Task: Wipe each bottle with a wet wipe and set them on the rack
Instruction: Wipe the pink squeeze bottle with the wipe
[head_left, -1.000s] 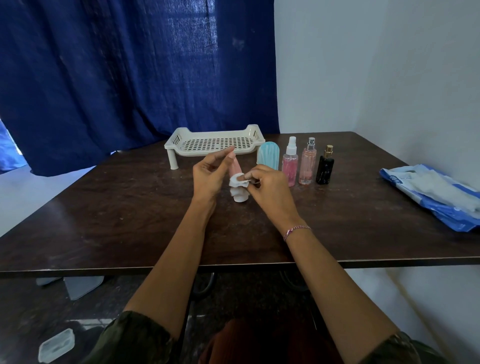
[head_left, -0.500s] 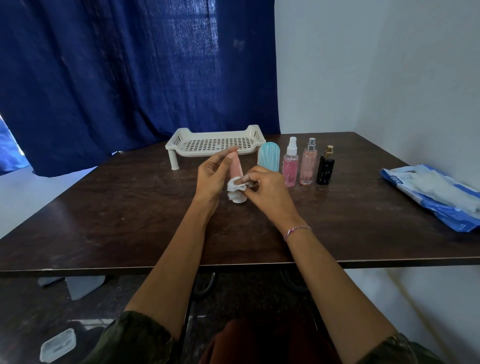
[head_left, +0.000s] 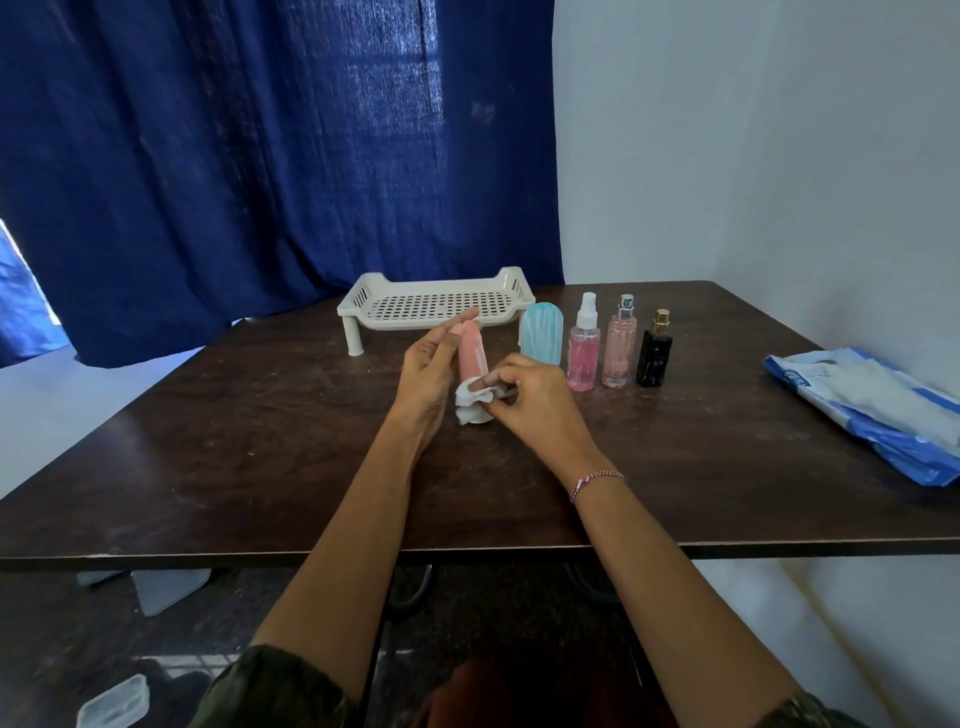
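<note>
Mid-tabletop (head_left: 218, 441), slightly near of the rack: left hand (head_left: 428, 371) grips the pink tube bottle (head_left: 471, 353), fingers around its upper half, index finger extended up past the top. The tube stands cap-down, white cap end low, roughly upright with a slight lean. I can't tell whether the cap touches the wood or is held just above it, since the wipe covers that spot.

Right hand (head_left: 530, 400) pinches a bunched white wet wipe (head_left: 474, 399) against the lower part of the tube, thumb and fingertips closed on the wipe. A bracelet (head_left: 595, 480) sits on that wrist.

The white perforated rack (head_left: 436, 306) stands on legs at the far centre, with nothing on it.

Right of the hands, a row stands upright on the tabletop, items close together but apart:
- teal rounded bottle (head_left: 541, 338), just beside the rack's right leg
- pink spray bottle (head_left: 583, 353), white pump top
- peach perfume bottle (head_left: 620, 345), silver top
- black perfume bottle (head_left: 654, 351), gold top

The blue-and-white wipes pack (head_left: 872, 410) lies flat at the right edge, well apart from the bottles.

A blue curtain (head_left: 234, 156) hangs behind the far left, and a clear plastic container (head_left: 111, 701) sits on the floor, bottom left.
</note>
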